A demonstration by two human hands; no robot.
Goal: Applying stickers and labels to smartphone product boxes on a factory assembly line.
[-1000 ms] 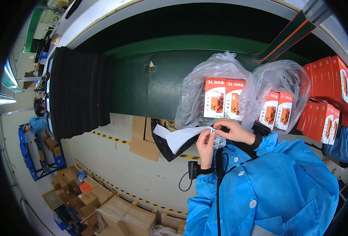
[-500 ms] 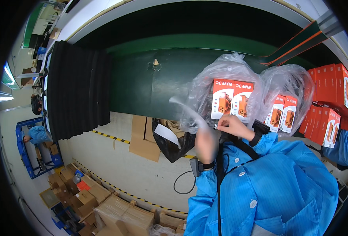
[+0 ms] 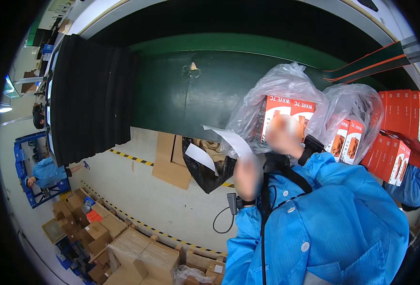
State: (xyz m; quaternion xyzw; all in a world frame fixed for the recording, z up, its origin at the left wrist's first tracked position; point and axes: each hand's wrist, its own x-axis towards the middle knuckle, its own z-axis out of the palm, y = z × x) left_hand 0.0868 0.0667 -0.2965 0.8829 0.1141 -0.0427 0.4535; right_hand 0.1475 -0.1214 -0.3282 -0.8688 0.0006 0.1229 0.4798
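My left hand, smeared by motion, is closed on one end of a white paper strip that curls up and to the left over the table edge. My right hand, also blurred, is over two upright red-and-white boxes; its fingers cannot be made out. A clear plastic bag surrounds these boxes, its mouth open. To its right, a second clear bag holds two more such boxes.
Red boxes are stacked at the right of the dark green table. A black rubbish bag with paper inside hangs below its near edge, beside flat cardboard. Cartons stand on the floor; another person is at far left.
My right hand has moved away from the left, up over the boxes in the nearer bag. The paper strip now shows more sharply in my left hand, which stays nearly in place.
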